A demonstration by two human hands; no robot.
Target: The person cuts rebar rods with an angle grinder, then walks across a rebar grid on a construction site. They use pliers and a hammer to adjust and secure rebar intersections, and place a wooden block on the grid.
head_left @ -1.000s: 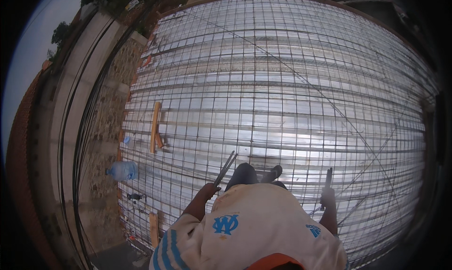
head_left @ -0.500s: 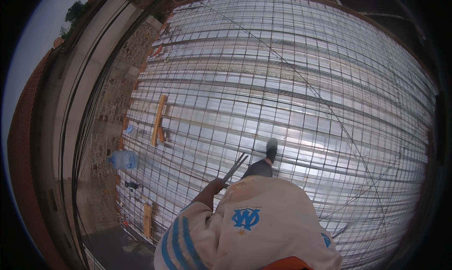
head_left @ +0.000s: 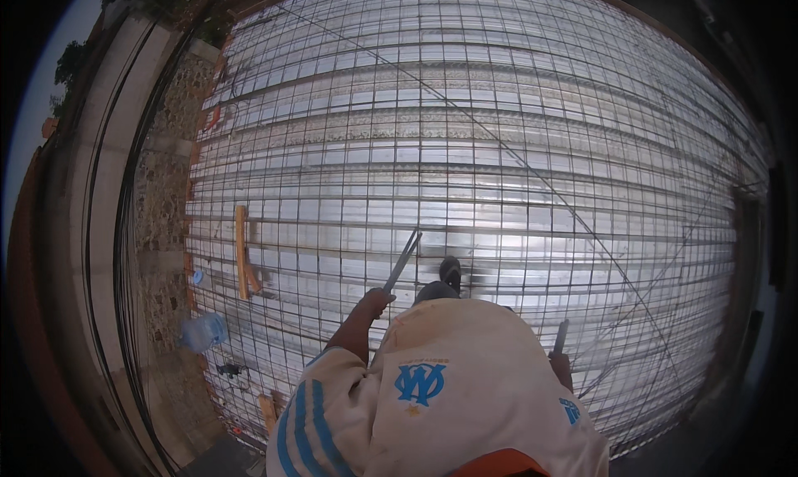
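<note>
While the fingers of the left hand [head_left: 379, 301] close around its near end, a slim grey forked tool [head_left: 401, 265] points up and slightly right from just below the middle of the frame, its two prongs narrowly apart at the tip. Low in the frame and right of centre, the right hand [head_left: 561, 365], partly hidden by the shirt [head_left: 490, 352], has hold of the lower end of a short dark bar [head_left: 562, 337]; how tightly its fingers wrap it, I cannot tell. Between the hands that cream shirt fills the lower middle, with blue stripes on its left sleeve, and above it one dark shoe [head_left: 450, 271] shows to the right of the forked tool. All around, a grid of thin steel rods [head_left: 420, 161] lies over shiny ribbed metal sheets [head_left: 532, 244], crossed by a longer rod [head_left: 532, 171] that slants from upper left to lower right. Near the grid's left side lies a narrow plank [head_left: 242, 252], a shorter piece of wood [head_left: 254, 280] just beside it. Below them, at lower left, is a bluish clear jug [head_left: 204, 333]. Farther left, black cables [head_left: 125, 202] run down the frame beside a stone wall [head_left: 162, 194]
</note>
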